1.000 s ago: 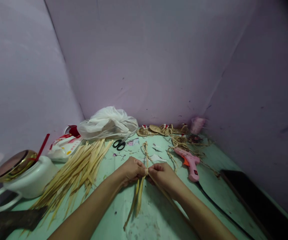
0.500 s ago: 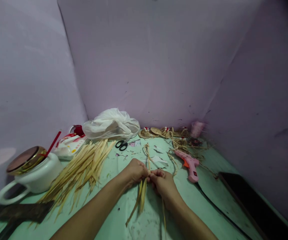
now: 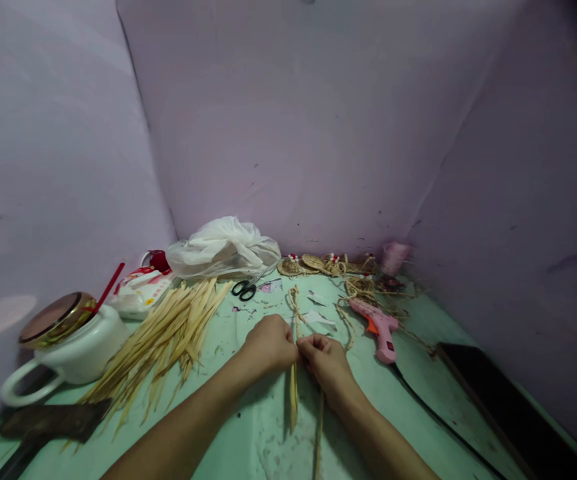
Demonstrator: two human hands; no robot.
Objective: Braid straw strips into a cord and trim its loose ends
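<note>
My left hand (image 3: pixel 269 346) and my right hand (image 3: pixel 325 361) meet at the middle of the green table (image 3: pixel 418 400), both closed in a pinch on the same straw braid (image 3: pixel 295 308). The plaited part runs away from my fingers toward the wall. Loose flat straw strips (image 3: pixel 293 397) hang from the pinch toward me, lying close together between my wrists.
A pile of straw strips (image 3: pixel 168 330) lies to the left, beside a white mug with a gold lid (image 3: pixel 65 343). Black scissors (image 3: pixel 245 289), a white plastic bag (image 3: pixel 223 250), a pink glue gun (image 3: pixel 379 327) with its black cord, and woven straw pieces (image 3: pixel 313 264) lie further back.
The loose strips, fanned out to the left earlier, have been drawn together and now hang straighter. My right hand has shifted slightly toward me; the view has panned a little.
</note>
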